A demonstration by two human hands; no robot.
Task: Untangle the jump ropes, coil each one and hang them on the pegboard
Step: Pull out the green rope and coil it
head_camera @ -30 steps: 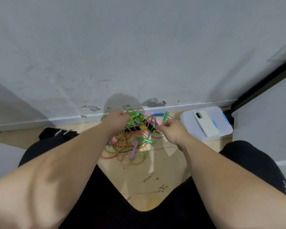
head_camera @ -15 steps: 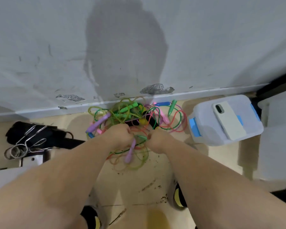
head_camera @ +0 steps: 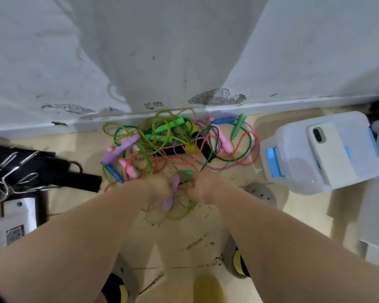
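Working at the near edge of the ropes, which lie in one many-coloured knot on the floor against the wall. Left hand and right hand are close together, both fisted on strands, with a purple handle hanging between them. Blur hides the fingers, so I cannot tell which cord each holds.

Step in hand: untangling, barely begun by the look. No rope is free and none is coiled. Pegboard not in view.

Wire hooks lie on a black bag at left. A box with a phone on it stands at right.

Next move, as I judge: choose one handle, follow its cord and draw loops out slack. A hard pull would likely tighten the knot.
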